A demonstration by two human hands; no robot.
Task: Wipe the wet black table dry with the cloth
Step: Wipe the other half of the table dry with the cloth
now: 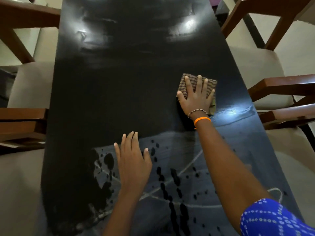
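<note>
From the head camera, a long black table (119,92) runs away from the person, glossy, with pale glare patches at its far end; the cloth (192,80) serves as the landmark, lying flat on the table's right half, about midway along its length. The cloth is a folded pad, roughly square, brown with thin darker wavy stripes across it; a duller olive corner shows at its near right edge, beside the wrist. The right hand (196,97) lies palm down on top of the cloth; its fingers (188,84) are straight and spread, the thumb reaching off the cloth's left edge onto the table. Just nearer than the cloth, the wrist carries a beaded bracelet (197,111) and an orange band (202,119); a blue dotted sleeve (271,218) covers the upper arm well nearer still. Nearer and to the left of the cloth, the left hand (132,162) is flat over the table, fingers straight and close together, thumb apart; whether it touches the surface cannot be told. Around that hand, well nearer than the cloth, dark water drops (160,172) and a larger puddle (88,184) sit on a greyish streaked film; beyond the cloth the surface shows faint smears. Wooden chairs (281,86) with pale seats stand right and left of the table.
</note>
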